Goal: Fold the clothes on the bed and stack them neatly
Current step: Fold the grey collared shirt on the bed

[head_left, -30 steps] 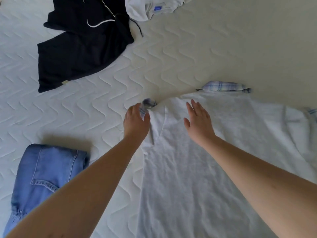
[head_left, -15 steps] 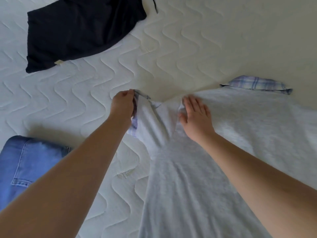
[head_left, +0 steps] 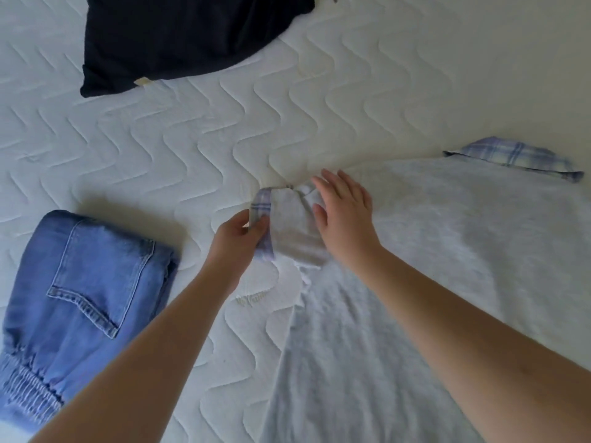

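1. Folding the grey top (head_left: 431, 266) is the step we are in: it lies spread on the bed (head_left: 287, 100), and our left hand (head_left: 236, 238) pinches its plaid-cuffed sleeve (head_left: 281, 228), turned in over the body.
2. Our right hand (head_left: 345, 215) lies flat with straight fingers on the cloth just beside that sleeve, holding nothing.
3. We judge one piece done: the blue jeans (head_left: 80, 282) sit folded to our left, apart from the top.
4. We count the top's other side, marked by its plaid cuff (head_left: 515, 158) on the far right, as not yet folded in.
5. The dark garment (head_left: 179, 36) lies unfolded at the far side of the bed, partly out of view, so it is left too.
6. No stack has been made; nothing lies between the top and the jeans.
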The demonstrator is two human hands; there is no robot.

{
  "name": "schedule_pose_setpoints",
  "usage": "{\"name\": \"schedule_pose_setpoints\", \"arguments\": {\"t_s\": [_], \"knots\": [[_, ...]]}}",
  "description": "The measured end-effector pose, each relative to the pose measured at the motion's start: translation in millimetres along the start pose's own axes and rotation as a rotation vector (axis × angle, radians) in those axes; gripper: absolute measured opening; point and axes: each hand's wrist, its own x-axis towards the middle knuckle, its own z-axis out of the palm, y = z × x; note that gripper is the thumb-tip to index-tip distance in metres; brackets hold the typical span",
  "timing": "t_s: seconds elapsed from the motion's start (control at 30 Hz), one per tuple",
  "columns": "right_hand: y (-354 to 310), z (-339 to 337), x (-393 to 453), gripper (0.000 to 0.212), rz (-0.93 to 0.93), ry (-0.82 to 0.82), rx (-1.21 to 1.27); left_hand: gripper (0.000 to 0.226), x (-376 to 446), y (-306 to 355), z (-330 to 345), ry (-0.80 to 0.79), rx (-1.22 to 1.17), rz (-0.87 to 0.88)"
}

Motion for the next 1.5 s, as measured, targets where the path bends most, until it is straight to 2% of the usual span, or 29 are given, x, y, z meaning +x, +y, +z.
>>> {"name": "schedule_pose_setpoints", "arguments": {"t_s": [0.1, 0.17, 0.23, 0.3, 0.4, 0.5, 0.57, 0.63, 0.7, 0.77, 0.83, 0.93, 1.07, 1.13, 1.2, 1.27, 1.33, 1.43, 1.5], "knots": [[-18, 0, -22, 0.040, 0.064, 0.109, 0.111, 0.027, -14, -7, -4, -0.034, -0.035, -0.017], [-23, 1, -40, 0.037, 0.118, 0.136, 0.167, 0.039, -25, -19, -9, -0.117, 0.115, -0.029], [-23, 3, -59, 0.033, 0.163, 0.129, 0.195, 0.031, -36, -31, -13, -0.242, 0.344, -0.003], [-21, 6, -76, 0.030, 0.185, 0.105, 0.207, 0.030, -41, -41, -14, -0.249, 0.482, 0.045], [-19, 8, -95, 0.026, 0.210, 0.104, 0.229, 0.007, -39, -40, -11, -0.047, 0.355, 0.043], [-21, 9, -107, 0.017, 0.253, 0.175, 0.340, 0.021, -34, -27, -11, 0.113, 0.126, 0.092], [-27, 11, -111, 0.010, 0.314, 0.110, 0.478, 0.020, -33, -15, -10, 0.099, -0.027, 0.130], [-33, 16, -109, 0.011, 0.481, 0.004, 0.648, 0.023, -34, -8, -8, -0.003, -0.106, 0.111], [-37, 19, -102, 0.021, 0.748, -0.036, 0.959, 0.024, -34, -8, -6, -0.103, -0.088, 0.023], [-40, 17, -94, 0.026, 0.963, -0.030, 1.281, 0.024, -34, -10, -7, -0.145, 0.108, -0.087], [-38, 14, -89, 0.028, 1.034, -0.020, 1.388, 0.027, -35, -15, -10, -0.119, 0.358, -0.189], [-35, 11, -89, 0.025, 1.010, -0.037, 1.268, 0.036, -34, -20, -16, -0.001, 0.362, -0.268], [-29, 7, -84, 0.010, 0.871, 0.000, 1.067, 0.021, -10, -15, -21, 0.241, 0.503, 0.033], [-27, 5, -76, 0.009, 0.829, -0.021, 1.057, 0.022, 9, 1, -19, 0.256, 0.463, 0.069], [-29, 3, -68, 0.009, 0.796, -0.093, 1.074, 0.035, 32, 22, -11, 0.204, 0.489, 0.005], [-32, 3, -62, 0.009, 0.777, -0.145, 1.083, 0.051, 49, 45, -2, 0.095, 0.621, -0.044], [-33, 5, -57, 0.008, 0.779, -0.143, 1.080, 0.056, 58, 64, 8, -0.021, 0.683, -0.100], [-35, 8, -54, 0.006, 0.768, -0.126, 1.078, 0.041, 61, 74, 17, -0.193, 0.741, -0.176], [-34, 9, -54, 0.006, 0.747, -0.099, 1.073, 0.023, 59, 73, 12, -0.172, 0.468, -0.223]]}}
